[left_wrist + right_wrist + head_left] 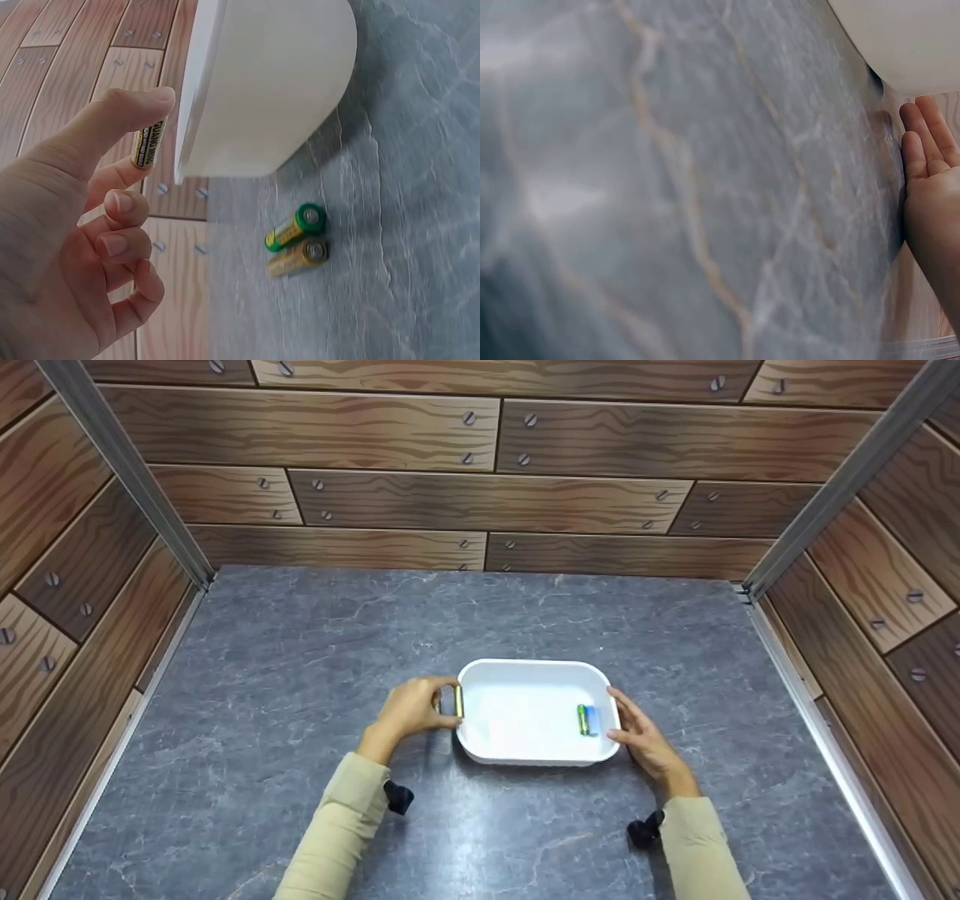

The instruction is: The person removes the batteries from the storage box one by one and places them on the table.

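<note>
My left hand pinches a gold-and-black battery between thumb and forefinger, at the left rim of a white plastic tub. Its other fingers curl loosely below. In the left wrist view, a green battery and a gold battery lie side by side on the tabletop near the tub. Inside the tub, towards its right end, are a green battery and a light blue piece whose kind is unclear. My right hand holds the tub's right end, thumb and forefinger at the rim.
The tub stands on a grey marbled tabletop. Wood-patterned panels enclose the back and both sides, with metal posts at the corners. A black wrist camera sits at the left cuff and another at the right.
</note>
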The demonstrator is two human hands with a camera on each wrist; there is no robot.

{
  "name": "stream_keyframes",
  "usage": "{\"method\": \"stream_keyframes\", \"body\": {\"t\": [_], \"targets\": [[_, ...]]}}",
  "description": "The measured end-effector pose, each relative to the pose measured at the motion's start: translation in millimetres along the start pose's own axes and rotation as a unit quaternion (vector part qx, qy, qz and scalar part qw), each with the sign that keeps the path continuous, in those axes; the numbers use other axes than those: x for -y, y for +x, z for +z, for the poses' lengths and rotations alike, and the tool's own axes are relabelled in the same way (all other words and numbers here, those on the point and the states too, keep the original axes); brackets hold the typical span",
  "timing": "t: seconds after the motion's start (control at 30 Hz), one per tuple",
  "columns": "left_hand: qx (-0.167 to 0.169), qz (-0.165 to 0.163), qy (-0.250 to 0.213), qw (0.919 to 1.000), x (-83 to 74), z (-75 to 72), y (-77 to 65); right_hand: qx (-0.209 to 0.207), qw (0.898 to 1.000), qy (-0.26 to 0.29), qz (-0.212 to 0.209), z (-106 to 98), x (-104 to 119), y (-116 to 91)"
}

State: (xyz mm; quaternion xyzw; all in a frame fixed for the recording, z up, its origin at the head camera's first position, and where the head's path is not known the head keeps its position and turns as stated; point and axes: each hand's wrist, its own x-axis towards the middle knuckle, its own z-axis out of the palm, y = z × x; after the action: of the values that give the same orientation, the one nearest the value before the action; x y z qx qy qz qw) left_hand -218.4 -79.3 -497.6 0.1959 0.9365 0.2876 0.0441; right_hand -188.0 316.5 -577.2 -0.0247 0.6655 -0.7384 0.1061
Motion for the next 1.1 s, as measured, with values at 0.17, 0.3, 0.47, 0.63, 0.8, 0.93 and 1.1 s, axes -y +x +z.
{"method": "stream_keyframes", "body": {"t": [0.17, 0.3, 0.47, 0.63, 0.8, 0.93, 1.1], "targets": [[0.002, -0.014, -0.008, 0.9999, 7.3, -4.6, -3.3, 0.036, 0.999, 0.006, -0.031, -3, -1, 0], [0.002, -0.018, -0.006, 0.9998, 13.9, -5.1, -5.7, 0.045, 0.998, 0.013, -0.042, -3, -2, 0], [0.012, -0.031, -0.008, 0.9994, 19.8, -5.0, -9.2, 0.043, 0.998, 0.017, -0.046, -3, -3, 0], [0.012, -0.043, 0.02, 0.9988, 26.3, -2.5, -12.1, 0.048, 0.998, 0.021, -0.047, -3, -3, 0], [0.014, -0.051, 0.04, 0.9978, 34.5, 0.0, -15.3, 0.039, 0.998, 0.018, -0.04, -2, -3, 0], [0.015, -0.06, 0.04, 0.9973, 40.9, 1.7, -17.3, 0.045, 0.998, 0.016, -0.038, -2, -3, 0], [0.016, -0.072, 0.041, 0.9965, 49.8, 5.3, -17.7, 0.059, 0.997, 0.02, -0.046, -3, -4, 0]]}}
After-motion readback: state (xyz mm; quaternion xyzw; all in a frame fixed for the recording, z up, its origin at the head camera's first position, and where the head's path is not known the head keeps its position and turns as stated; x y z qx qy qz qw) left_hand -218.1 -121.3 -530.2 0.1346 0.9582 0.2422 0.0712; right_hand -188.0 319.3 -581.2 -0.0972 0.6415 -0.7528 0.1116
